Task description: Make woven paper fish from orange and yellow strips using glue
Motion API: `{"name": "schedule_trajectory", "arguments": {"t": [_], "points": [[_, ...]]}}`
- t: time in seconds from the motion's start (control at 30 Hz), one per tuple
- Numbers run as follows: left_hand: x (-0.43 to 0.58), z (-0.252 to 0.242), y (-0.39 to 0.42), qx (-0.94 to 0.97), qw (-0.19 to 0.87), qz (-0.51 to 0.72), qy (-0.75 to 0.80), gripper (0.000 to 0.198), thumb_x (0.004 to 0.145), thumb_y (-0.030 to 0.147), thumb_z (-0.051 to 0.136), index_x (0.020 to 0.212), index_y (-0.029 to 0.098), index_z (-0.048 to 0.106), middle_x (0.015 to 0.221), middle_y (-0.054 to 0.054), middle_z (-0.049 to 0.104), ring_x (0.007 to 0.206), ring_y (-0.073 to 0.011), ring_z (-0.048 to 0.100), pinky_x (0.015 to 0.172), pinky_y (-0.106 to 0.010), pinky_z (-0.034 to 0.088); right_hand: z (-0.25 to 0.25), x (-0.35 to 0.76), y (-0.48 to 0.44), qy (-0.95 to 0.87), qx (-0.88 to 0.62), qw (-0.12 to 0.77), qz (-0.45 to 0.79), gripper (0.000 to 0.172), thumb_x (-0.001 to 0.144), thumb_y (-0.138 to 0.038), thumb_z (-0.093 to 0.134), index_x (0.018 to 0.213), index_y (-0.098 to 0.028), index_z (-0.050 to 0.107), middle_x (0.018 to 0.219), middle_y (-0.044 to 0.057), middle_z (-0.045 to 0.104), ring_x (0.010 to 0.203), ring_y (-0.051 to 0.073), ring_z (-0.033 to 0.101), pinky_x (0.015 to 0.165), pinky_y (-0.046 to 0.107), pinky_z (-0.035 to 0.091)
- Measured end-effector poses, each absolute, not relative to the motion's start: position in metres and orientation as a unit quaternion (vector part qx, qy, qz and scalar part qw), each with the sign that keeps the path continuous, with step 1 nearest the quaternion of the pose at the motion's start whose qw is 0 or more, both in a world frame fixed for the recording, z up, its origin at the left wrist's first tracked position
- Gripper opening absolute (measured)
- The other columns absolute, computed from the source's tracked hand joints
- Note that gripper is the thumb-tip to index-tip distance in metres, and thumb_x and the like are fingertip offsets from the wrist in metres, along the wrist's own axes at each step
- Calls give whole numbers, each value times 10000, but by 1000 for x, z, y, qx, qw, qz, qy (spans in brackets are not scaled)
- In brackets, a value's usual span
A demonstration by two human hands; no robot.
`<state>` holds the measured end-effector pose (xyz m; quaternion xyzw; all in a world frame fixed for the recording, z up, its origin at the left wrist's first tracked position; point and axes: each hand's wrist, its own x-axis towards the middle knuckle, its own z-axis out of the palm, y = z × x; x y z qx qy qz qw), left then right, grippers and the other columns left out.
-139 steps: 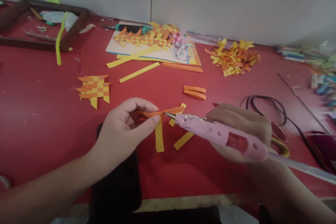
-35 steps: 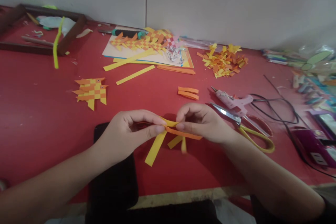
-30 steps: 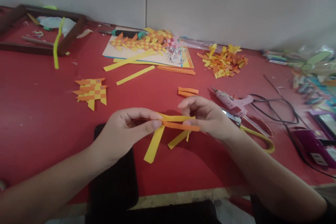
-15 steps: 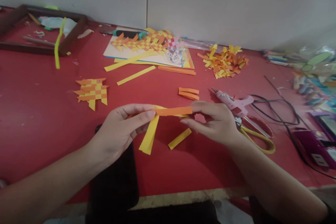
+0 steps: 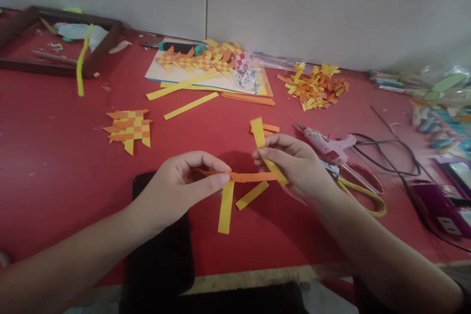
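Note:
My left hand (image 5: pixel 180 189) pinches a folded orange paper strip (image 5: pixel 252 176) that points right, with a yellow strip (image 5: pixel 225 206) hanging down from the pinch. My right hand (image 5: pixel 296 164) is closed on another yellow strip (image 5: pixel 258 132), which stands up above its fingers and crosses behind the orange one. A loose yellow strip (image 5: pixel 252 195) lies on the red table (image 5: pixel 55 171) just below. A pink glue gun (image 5: pixel 327 141) and yellow-handled scissors (image 5: pixel 362 191) lie right of my right hand.
A woven orange-and-yellow paper fish (image 5: pixel 128 129) lies at left. More woven pieces on a white sheet (image 5: pixel 206 61), a heap of paper offcuts (image 5: pixel 314 86), a brown frame (image 5: pixel 55 44), black cables (image 5: pixel 390 149) and a black phone (image 5: pixel 158 250) at the near edge surround the work.
The glue gun left my right hand and now lies on the table. My right hand has taken a yellow strip and turned it upright across the orange strip that my left hand keeps pinched.

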<state>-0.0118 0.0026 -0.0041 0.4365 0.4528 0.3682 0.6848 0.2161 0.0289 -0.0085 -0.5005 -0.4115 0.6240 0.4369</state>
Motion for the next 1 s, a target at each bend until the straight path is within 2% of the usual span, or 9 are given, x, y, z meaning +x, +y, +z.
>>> {"name": "schedule_trajectory", "arguments": {"t": [0.2, 0.33, 0.43, 0.53, 0.67, 0.87, 0.93, 1.0], "points": [[-11, -3, 2, 479, 651, 364, 463, 70, 770, 259, 777, 808, 222, 732, 787, 1, 701, 709, -112, 636, 657, -191, 522, -10, 214, 26, -402, -467, 416, 669, 214, 748, -293, 800, 874, -202, 653, 767, 9, 760, 708, 136, 733, 656, 246, 604], [-11, -3, 3, 484, 645, 360, 470, 80, 774, 276, 774, 806, 224, 723, 770, 2, 695, 693, -113, 632, 639, -190, 515, -10, 215, 27, -406, -461, 427, 664, 212, 749, -279, 797, 790, -203, 603, 756, 5, 763, 685, 143, 735, 664, 268, 614], [-11, -1, 3, 481, 649, 355, 470, 77, 795, 286, 757, 794, 224, 711, 746, 5, 697, 677, -118, 648, 635, -197, 524, -7, 215, 28, -399, -469, 447, 649, 285, 705, -255, 826, 725, -203, 546, 710, -1, 750, 649, 143, 723, 605, 247, 598], [-10, 0, 4, 471, 655, 363, 466, 77, 788, 258, 766, 774, 226, 698, 729, 17, 700, 664, -112, 661, 624, -182, 527, -5, 217, 31, -398, -464, 465, 640, 313, 694, -249, 834, 708, -208, 525, 599, -50, 679, 515, 110, 658, 502, 213, 550], [-10, -4, 2, 465, 643, 384, 472, 100, 782, 261, 786, 792, 222, 694, 752, 26, 703, 690, -95, 669, 638, -151, 525, -7, 221, 34, -408, -459, 477, 629, 304, 652, -246, 866, 677, -197, 567, 558, -71, 609, 487, 73, 611, 496, 178, 523], [-11, -11, -1, 433, 644, 411, 479, 190, 778, 286, 800, 937, 231, 712, 880, 18, 711, 774, -105, 691, 733, -178, 565, -5, 219, 32, -444, -465, 506, 575, 153, 717, -293, 817, 808, -213, 723, 799, 1, 714, 617, 99, 647, 584, 236, 587], [-11, -11, 0, 436, 643, 410, 477, 218, 782, 284, 796, 983, 238, 725, 902, 13, 716, 789, -106, 688, 748, -181, 571, -3, 217, 31, -436, -456, 531, 565, 190, 695, -271, 836, 846, -245, 724, 793, -19, 724, 623, 100, 655, 577, 225, 586], [-10, -10, 1, 442, 640, 410, 477, 190, 786, 273, 790, 964, 233, 736, 887, 11, 722, 770, -100, 681, 725, -168, 569, -2, 215, 29, -429, -441, 541, 574, 304, 662, -261, 865, 920, -286, 707, 734, -56, 721, 582, 90, 649, 553, 203, 574]]}}
